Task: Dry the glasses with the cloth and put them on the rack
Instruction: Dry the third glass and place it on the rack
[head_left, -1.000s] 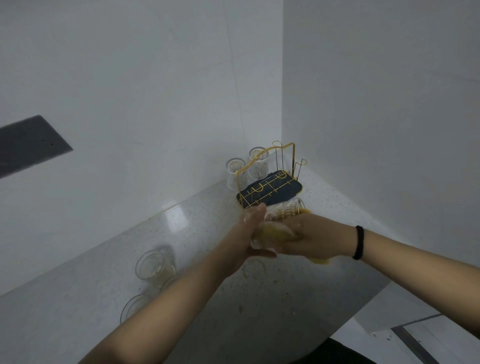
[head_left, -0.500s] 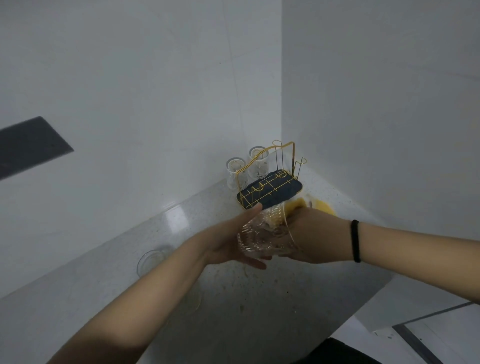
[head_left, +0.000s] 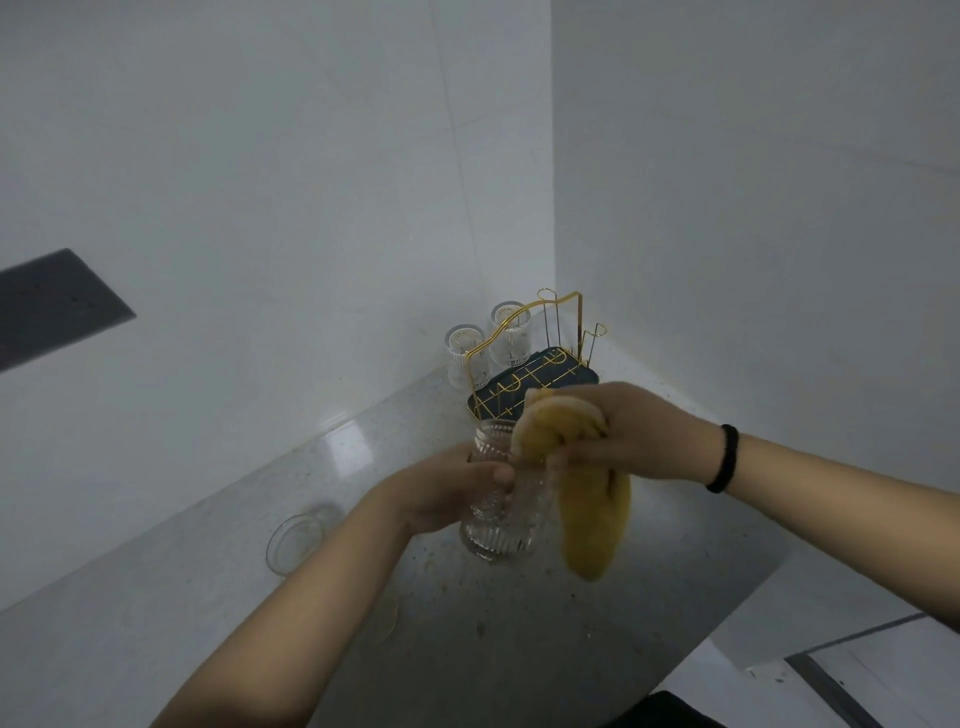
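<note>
Gripping a clear ribbed drinking glass (head_left: 498, 499) around its middle, the left hand (head_left: 447, 493) holds it above the pale speckled stone counter (head_left: 649, 597), thumb across the near side and fingers curled behind. The right hand (head_left: 634, 431) is closed around a bunched mustard-yellow cloth (head_left: 582, 488); one end of the cloth is pressed at the glass's upper rim and the other hangs down beside the glass. A black band (head_left: 724, 457) circles the right wrist. No brand, label or writing can be read on anything.

Just behind the hands stands the gold wire rack on a dark tray (head_left: 535, 374), in the corner of the white walls. Two ribbed glasses (head_left: 467, 353) sit upturned on the rack's far side. The cloth and right hand cover the rack's near edge. To the left, another clear glass (head_left: 296, 535) stands on the counter, partly hidden by the left forearm. A dark grey panel (head_left: 52, 306) shows on the left wall.
</note>
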